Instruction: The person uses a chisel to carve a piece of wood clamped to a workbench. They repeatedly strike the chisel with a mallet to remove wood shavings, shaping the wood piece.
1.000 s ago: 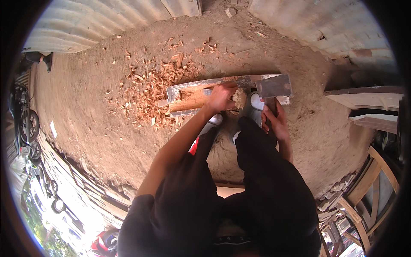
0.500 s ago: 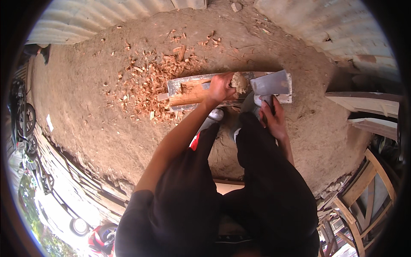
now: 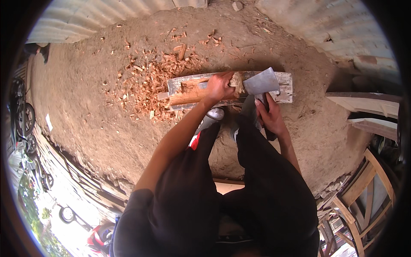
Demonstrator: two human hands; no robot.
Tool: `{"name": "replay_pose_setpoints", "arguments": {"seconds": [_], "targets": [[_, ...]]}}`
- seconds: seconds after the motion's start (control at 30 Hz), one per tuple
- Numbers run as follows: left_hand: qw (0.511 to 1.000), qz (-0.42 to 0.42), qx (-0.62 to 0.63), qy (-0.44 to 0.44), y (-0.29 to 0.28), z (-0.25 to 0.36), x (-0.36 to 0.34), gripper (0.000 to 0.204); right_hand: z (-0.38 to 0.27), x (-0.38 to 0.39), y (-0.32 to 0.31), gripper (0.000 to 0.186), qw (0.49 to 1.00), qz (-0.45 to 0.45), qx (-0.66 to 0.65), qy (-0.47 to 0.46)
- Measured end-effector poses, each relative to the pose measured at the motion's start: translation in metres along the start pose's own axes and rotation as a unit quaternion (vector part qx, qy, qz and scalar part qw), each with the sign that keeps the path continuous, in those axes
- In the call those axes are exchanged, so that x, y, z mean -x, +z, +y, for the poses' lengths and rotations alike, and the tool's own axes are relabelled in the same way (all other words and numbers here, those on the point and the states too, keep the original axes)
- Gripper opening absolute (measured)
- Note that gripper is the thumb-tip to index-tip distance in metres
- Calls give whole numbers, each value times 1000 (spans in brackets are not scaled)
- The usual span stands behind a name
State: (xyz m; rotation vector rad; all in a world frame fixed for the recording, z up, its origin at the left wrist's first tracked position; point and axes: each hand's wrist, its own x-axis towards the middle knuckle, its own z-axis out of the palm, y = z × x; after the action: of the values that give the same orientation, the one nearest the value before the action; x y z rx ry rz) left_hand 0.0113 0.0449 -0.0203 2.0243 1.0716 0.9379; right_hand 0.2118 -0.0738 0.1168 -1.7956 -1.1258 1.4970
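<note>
My left hand (image 3: pixel 219 88) is closed round a chisel (image 3: pixel 203 85), laid low over a long wooden beam (image 3: pixel 284 81). The chisel's metal blade points left into the hollowed, fresh orange wood, and its frayed, pale wooden butt sticks out to the right of my fist. My right hand (image 3: pixel 271 115) grips the dark handle of a hatchet (image 3: pixel 262 82). The hatchet's broad grey head hangs over the right part of the beam, close to the chisel's butt; whether they touch I cannot tell.
Wood chips (image 3: pixel 150 81) lie scattered round the beam's left end. My shoes (image 3: pixel 215 114) are against its near side. Corrugated metal sheets (image 3: pixel 111 19) border the far side, wooden frames (image 3: pixel 364 192) stand at the right, and motorcycles (image 3: pixel 25 115) at the left.
The hatchet has moved left, its head now closer to the chisel's butt, and its handle has tilted. My left hand and the chisel have stayed nearly in place.
</note>
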Motion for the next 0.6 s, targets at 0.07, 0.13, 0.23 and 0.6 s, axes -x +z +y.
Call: {"name": "replay_pose_setpoints", "arguments": {"seconds": [0.07, 0.13, 0.23, 0.6], "targets": [[999, -17, 24, 19, -8, 1, 3, 30, -16, 1, -6, 25, 1000, -6, 9, 13], [999, -44, 28, 15, -9, -3, 9, 36, -14, 3, 1, 26, 999, 27, -47, -10], [997, -71, 7, -7, -10, -7, 11, 49, -7, 5, 6, 26, 995, 28, -97, -26], [994, 50, 85, -37, -25, -5, -4, 29, -31, 6, 12, 22, 998, -15, -53, -32]]}}
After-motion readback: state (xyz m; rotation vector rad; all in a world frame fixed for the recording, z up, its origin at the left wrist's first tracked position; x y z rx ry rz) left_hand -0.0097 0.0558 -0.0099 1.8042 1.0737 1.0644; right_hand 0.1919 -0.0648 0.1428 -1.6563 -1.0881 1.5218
